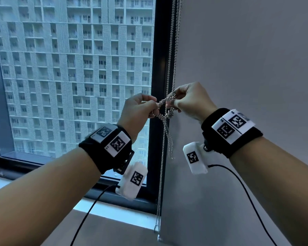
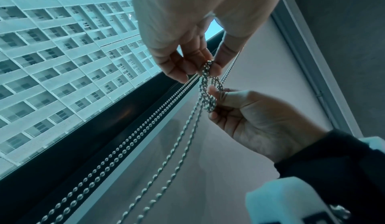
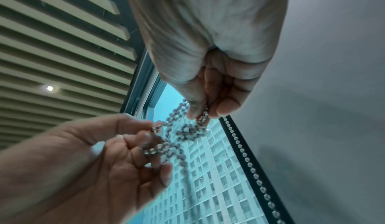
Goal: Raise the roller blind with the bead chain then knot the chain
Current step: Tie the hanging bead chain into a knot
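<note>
A metal bead chain [image 1: 171, 68] hangs down along the dark window frame. At chest height its strands are gathered into a loose, tangled loop [image 1: 164, 113] between my hands. My left hand [image 1: 156, 103] pinches one side of the loop between thumb and forefinger. My right hand [image 1: 172, 102] pinches the other side, a few centimetres away. In the left wrist view my left hand [image 2: 208, 67] holds the top of the loop [image 2: 210, 99] and my right hand [image 2: 214, 99] holds it lower down. In the right wrist view both hands hold the tangle [image 3: 187, 132]. Short chain ends [image 1: 171, 148] dangle below.
The window glass [image 1: 69, 77] at left is uncovered and shows a high-rise outside. A grey blind [image 1: 238, 68] covers the right side, its bottom bar end [image 1: 159, 238] near the pale sill [image 1: 114, 210]. Black cables hang from both wrist cameras.
</note>
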